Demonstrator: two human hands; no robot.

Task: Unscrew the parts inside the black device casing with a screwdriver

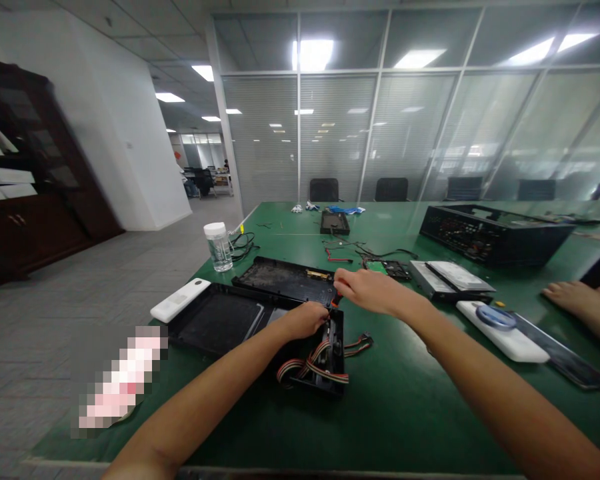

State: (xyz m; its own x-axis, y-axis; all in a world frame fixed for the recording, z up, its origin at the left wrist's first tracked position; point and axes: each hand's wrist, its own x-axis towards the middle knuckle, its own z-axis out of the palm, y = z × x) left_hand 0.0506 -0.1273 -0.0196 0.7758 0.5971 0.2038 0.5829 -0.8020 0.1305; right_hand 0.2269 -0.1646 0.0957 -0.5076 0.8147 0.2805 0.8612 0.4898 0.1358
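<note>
My right hand (363,290) is closed round a screwdriver (336,301) with a red and black handle, held upright over the right end of a black plastic case (215,320). Its tip is hidden by my left hand. Just below, my left hand (307,320) has its fingers pinched together at the case's inner edge; what they hold is hidden. Striped ribbon-like wires (313,363) loop out of the case beside my left wrist. Behind the case lies its flat black cover (285,280), with a small brass-coloured strip (319,274) on it.
Left stand a lidded clear bottle (220,248) and a white device (180,301). At right are metal drives (450,280), a white power bank (503,332), a phone (563,350) and another person's hand (575,298). A black computer chassis (490,237) and loose cables (385,253) lie farther back.
</note>
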